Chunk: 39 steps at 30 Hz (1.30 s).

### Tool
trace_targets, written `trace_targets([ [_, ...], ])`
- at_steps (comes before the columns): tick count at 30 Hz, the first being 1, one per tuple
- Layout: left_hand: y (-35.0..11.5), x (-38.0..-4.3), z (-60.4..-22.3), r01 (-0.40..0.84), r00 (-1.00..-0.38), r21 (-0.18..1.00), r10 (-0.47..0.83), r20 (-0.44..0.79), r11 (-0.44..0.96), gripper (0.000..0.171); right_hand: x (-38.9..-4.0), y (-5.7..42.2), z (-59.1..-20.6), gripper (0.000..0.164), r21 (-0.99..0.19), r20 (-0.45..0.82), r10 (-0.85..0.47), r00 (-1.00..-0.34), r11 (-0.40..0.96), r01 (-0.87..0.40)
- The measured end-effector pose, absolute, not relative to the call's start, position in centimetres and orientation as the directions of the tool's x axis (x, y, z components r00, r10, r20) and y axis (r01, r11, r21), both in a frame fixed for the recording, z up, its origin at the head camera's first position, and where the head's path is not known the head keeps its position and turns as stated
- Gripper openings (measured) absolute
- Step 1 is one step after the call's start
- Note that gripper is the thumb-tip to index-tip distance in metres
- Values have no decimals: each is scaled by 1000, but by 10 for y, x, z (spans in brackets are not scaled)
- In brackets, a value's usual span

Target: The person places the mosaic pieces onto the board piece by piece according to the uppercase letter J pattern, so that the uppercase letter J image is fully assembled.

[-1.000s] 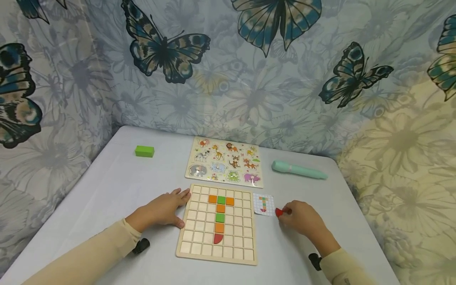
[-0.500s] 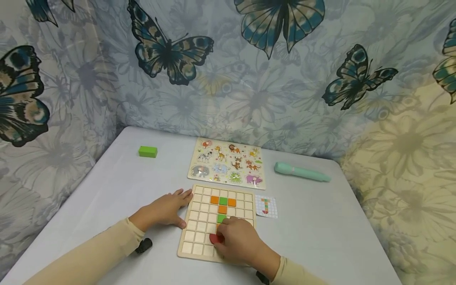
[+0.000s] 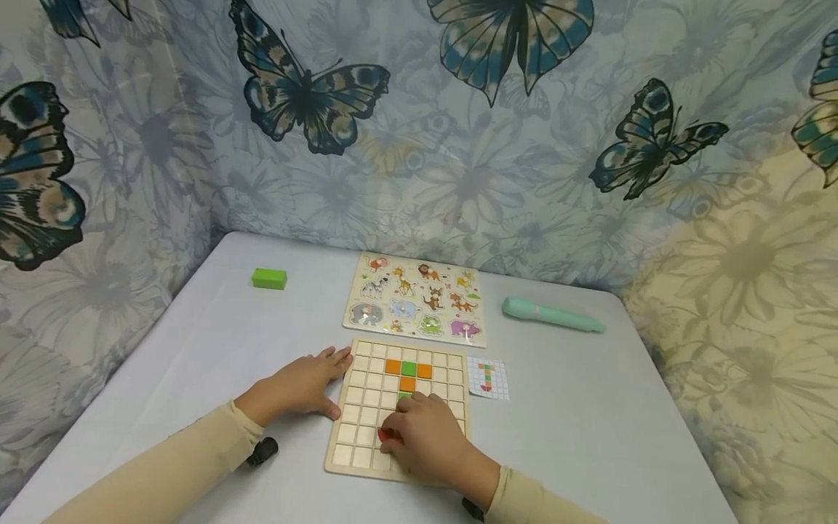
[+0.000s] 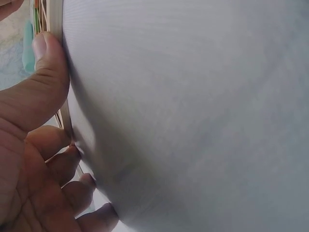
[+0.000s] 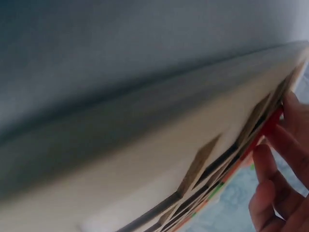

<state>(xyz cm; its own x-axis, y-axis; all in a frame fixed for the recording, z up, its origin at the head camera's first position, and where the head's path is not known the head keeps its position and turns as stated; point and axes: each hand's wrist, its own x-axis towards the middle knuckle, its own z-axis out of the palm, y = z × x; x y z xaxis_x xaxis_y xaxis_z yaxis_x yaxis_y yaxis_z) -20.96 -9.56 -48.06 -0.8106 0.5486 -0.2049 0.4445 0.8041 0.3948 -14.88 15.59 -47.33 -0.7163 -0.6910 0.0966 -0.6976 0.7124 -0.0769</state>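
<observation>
A square wooden grid board lies on the white table. Orange tiles and a green tile form a T near its top, with another green tile partly behind the right hand. My right hand is over the lower middle of the board and pinches a red rounded tile with thumb and fingertips; in the right wrist view the red tile sits right at the grid. My left hand rests against the board's left edge, fingers spread, thumb on the rim.
A small pattern card lies beside the board's right edge. Behind the board is an animal picture puzzle. A green block stands at the back left, a mint pen-shaped object at the back right. Butterfly-patterned cloth backs the table.
The right hand has carried the red tile from beside the card leftward onto the lower board, then shifted slightly left there. The left hand has stayed at the board's edge.
</observation>
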Motion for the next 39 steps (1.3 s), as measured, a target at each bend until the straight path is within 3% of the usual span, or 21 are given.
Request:
trace_targets([
  [13,-96,-210,-483,438,-815,387,540,-210,811,100,-148,155,-467,25,-4,14,-687,-726,726,-687],
  [19,-96,-209,-480,442,-810,394,547,-211,806,99,-146,160,-469,19,-107,76,-670,-738,731,-674],
  [26,-95,-210,-482,451,-806,393,555,-207,801,100,-144,164,-471,24,-158,96,-654,-751,735,-660],
  [33,-93,-210,-485,437,-810,417,550,-203,797,100,-144,174,-462,35,-260,84,-590,-803,765,-589],
  [39,-95,-204,-488,399,-810,467,542,-224,789,98,-143,194,-440,24,-376,20,-611,-791,729,-572],
])
